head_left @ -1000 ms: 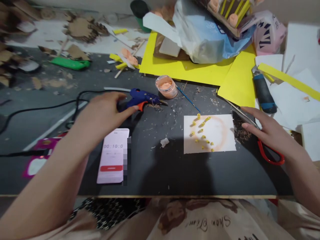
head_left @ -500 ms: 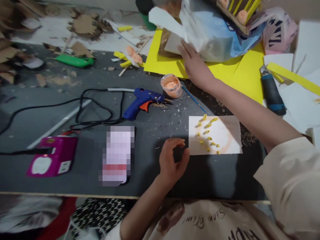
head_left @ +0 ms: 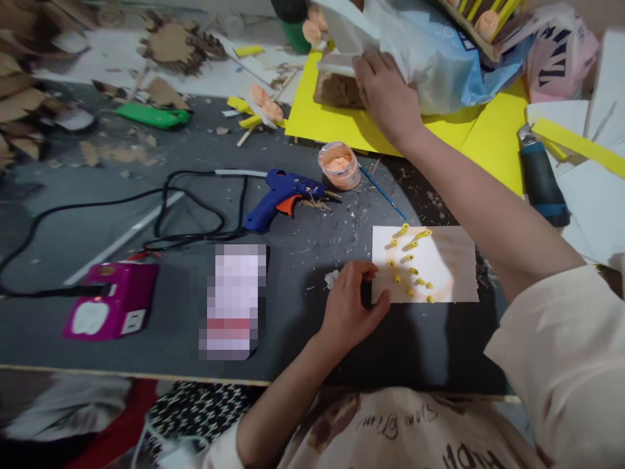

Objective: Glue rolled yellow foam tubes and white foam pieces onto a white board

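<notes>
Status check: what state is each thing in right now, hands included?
left hand: open, at the card's left edge
right hand: fingers at a white piece beside the plastic bag, grip unclear
card: flat, yellow tubes set on it
jar: open, orange contents showing
glue gun: lying on its side, unheld
blue stick: lying beside jar
phone: screen lit, contents blurred
purple box: red light on

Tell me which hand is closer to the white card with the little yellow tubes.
Left. The left hand is at the left edge of the white card, though whether it touches is unclear; the right hand is farther off, beyond the card, beside the plastic bag.
</notes>
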Action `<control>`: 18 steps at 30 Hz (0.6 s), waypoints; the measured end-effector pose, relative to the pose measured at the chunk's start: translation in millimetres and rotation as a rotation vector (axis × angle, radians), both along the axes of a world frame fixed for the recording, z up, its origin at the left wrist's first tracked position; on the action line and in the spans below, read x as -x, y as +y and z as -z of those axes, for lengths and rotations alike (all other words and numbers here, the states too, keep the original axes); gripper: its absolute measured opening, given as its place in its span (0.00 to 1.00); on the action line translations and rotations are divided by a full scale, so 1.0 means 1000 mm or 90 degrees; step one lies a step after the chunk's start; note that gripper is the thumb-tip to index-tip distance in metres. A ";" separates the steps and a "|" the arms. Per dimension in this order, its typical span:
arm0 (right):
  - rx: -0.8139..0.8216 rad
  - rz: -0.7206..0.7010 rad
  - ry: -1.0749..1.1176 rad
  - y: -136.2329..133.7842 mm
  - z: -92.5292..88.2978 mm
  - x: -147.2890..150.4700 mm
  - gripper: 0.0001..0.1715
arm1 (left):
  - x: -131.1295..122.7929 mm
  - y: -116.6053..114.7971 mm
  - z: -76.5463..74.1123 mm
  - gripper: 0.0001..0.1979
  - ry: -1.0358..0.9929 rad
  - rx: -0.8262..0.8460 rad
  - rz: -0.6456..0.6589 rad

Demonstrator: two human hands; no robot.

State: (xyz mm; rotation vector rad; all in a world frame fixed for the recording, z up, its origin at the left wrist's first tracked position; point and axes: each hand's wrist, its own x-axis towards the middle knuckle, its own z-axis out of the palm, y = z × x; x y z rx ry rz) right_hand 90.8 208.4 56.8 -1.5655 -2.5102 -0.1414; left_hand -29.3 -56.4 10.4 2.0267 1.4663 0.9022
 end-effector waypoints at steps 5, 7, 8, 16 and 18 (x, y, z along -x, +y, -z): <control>0.024 0.007 0.318 -0.019 -0.027 0.001 0.15 | 0.001 -0.006 0.003 0.29 0.078 0.018 0.042; 0.093 0.046 0.560 -0.042 -0.041 -0.017 0.10 | 0.001 -0.009 0.003 0.36 0.123 0.001 0.070; 0.081 0.003 0.672 -0.055 -0.047 -0.030 0.09 | 0.001 -0.010 0.003 0.38 0.144 -0.008 0.079; -0.005 0.300 0.844 -0.156 -0.034 -0.153 0.08 | 0.001 -0.007 0.003 0.30 0.224 -0.050 0.009; -0.108 0.354 0.760 -0.181 -0.026 -0.173 0.09 | 0.001 -0.004 0.002 0.29 0.230 -0.066 0.008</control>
